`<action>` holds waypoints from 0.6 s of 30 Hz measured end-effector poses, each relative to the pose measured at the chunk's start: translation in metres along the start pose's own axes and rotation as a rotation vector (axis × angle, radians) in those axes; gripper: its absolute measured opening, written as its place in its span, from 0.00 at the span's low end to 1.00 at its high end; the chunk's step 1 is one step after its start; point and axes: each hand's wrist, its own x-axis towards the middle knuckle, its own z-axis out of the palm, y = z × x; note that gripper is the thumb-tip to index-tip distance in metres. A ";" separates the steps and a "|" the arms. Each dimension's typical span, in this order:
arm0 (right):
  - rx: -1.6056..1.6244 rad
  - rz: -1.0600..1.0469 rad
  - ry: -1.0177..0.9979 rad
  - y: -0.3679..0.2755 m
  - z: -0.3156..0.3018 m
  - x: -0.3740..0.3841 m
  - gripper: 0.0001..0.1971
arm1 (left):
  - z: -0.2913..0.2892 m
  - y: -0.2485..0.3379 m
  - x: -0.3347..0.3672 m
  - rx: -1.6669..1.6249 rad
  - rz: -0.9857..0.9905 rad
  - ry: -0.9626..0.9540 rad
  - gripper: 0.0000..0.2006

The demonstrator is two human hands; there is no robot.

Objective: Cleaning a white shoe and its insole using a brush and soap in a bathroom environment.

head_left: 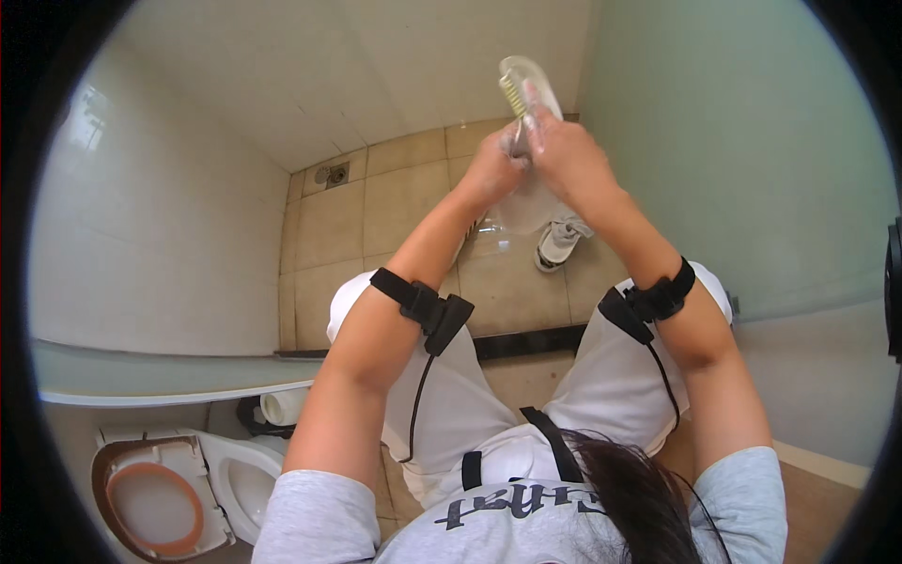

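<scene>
At the top centre, my right hand (568, 155) is closed on a pale scrubbing brush (537, 77) with a row of yellowish bristles along its left side. One finger lies along the back of the brush. Pressed close beside it, my left hand (498, 169) has its fingers curled in, with whitish suds on them; what they hold is hidden. Below both hands is a whitish, translucent thing (524, 209), partly covered by them, whose kind I cannot make out. A white shoe (561, 244) with dark parts rests on the tiles just under it.
A floor drain (332, 176) lies in the tiled floor (324, 221) by the far wall. A frosted panel (733, 141) rises on the right. A dark threshold strip (531, 344) crosses between my knees. At lower left stands a toilet (246, 484) with its lid (155, 508) raised.
</scene>
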 end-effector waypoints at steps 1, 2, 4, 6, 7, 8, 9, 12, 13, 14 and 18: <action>0.014 0.000 -0.038 -0.009 0.000 -0.007 0.27 | -0.007 -0.001 0.003 -0.034 -0.091 0.038 0.19; 0.027 0.001 -0.075 -0.020 -0.001 -0.017 0.28 | -0.014 -0.001 0.007 -0.070 -0.182 0.077 0.17; 0.043 0.000 -0.131 -0.034 0.001 -0.031 0.28 | -0.020 0.003 0.004 -0.173 -0.191 0.190 0.12; 0.031 0.002 -0.159 -0.040 0.000 -0.039 0.28 | -0.025 0.007 0.003 -0.160 -0.168 0.164 0.13; 0.019 0.023 -0.132 -0.039 -0.001 -0.037 0.28 | -0.027 0.009 0.002 -0.153 -0.156 0.152 0.14; 0.009 0.042 -0.105 -0.037 -0.001 -0.031 0.28 | -0.025 0.010 0.001 -0.140 -0.140 0.121 0.15; -0.003 0.064 -0.078 -0.033 -0.003 -0.026 0.28 | -0.019 0.012 -0.002 -0.128 -0.125 0.088 0.16; 0.021 -0.009 0.122 0.009 0.001 0.003 0.28 | 0.004 0.012 -0.008 0.048 0.029 -0.011 0.19; 0.026 -0.005 0.125 0.016 0.002 0.007 0.28 | 0.009 0.011 -0.010 0.135 0.097 -0.038 0.20; 0.029 0.001 0.128 0.022 0.002 0.010 0.28 | 0.013 0.011 -0.009 0.096 0.085 -0.022 0.23; -0.015 -0.013 0.038 -0.002 0.004 0.000 0.28 | -0.002 0.010 -0.004 -0.038 0.001 0.049 0.18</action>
